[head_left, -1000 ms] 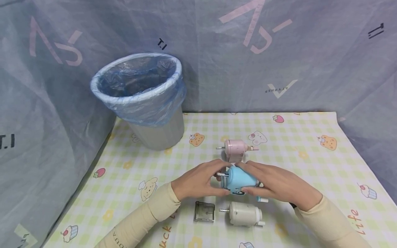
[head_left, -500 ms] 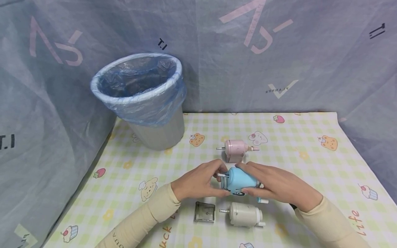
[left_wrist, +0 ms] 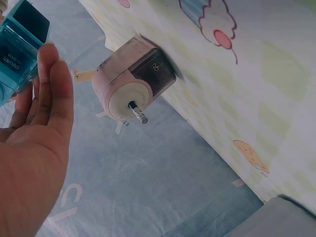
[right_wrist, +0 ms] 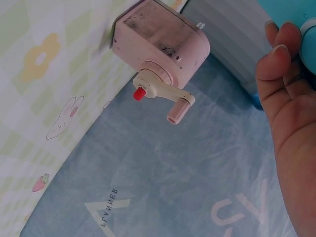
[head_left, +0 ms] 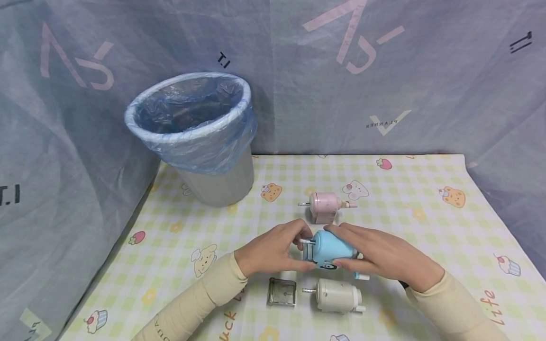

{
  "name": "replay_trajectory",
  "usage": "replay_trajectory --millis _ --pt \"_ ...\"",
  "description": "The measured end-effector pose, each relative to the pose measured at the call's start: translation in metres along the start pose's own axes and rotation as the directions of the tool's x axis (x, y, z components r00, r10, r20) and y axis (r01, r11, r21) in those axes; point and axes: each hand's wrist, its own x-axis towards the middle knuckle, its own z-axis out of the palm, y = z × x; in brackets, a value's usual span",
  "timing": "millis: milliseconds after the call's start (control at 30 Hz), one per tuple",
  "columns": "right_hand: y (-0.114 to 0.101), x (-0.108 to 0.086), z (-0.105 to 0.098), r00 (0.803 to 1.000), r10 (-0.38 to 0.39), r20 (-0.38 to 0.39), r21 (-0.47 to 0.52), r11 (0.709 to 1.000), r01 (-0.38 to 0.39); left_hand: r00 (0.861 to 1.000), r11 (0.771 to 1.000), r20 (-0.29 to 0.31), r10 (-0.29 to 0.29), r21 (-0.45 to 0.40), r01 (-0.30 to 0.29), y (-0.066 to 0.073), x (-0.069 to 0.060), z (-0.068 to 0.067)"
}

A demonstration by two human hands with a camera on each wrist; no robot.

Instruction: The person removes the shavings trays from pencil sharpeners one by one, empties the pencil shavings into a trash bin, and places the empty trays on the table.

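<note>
Plastic between two bare hands: the right hand point(head_left: 379, 248) clamps thumb and fingers round a smooth, rounded sky-blue crank sharpener point(head_left: 334, 245), the left hand point(head_left: 273, 248) pinches its left end. It sits between a smudged, boxy pink sharpener point(head_left: 324, 206) and a barrel-shaped cream sharpener point(head_left: 336, 294); beside the cream one lies a smoky see-through drawer point(head_left: 282, 291). Underneath, pale checked cloth point(head_left: 426, 241); behind, a ribbed grey bin point(head_left: 222, 184) in crinkly blue liner point(head_left: 204, 151) stands before draped grey-blue fabric point(head_left: 311, 94).

The checked tablecloth point(head_left: 426, 173) carries 1 bin point(head_left: 219, 188), 1 pink sharpener point(head_left: 325, 205), 1 grey sharpener point(head_left: 337, 296) and 1 smoky tray point(head_left: 282, 294).
</note>
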Motion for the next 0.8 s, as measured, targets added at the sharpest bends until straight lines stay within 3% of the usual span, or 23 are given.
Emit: replay_trajectory --millis 233,800 --pt "0.0013 0.0001 -0.0004 1.000 0.003 0.001 -0.001 1.000 -0.003 1.000 1.000 -0.008 0.015 0.017 -0.015 0.0010 0.0007 -0.0020" --pt "0.0011 0.0001 -0.0012 1.000 0.016 0.018 0.014 1.000 -0.017 1.000 1.000 -0.014 -0.012 -0.002 0.012 0.0007 -0.0022 -0.0034"
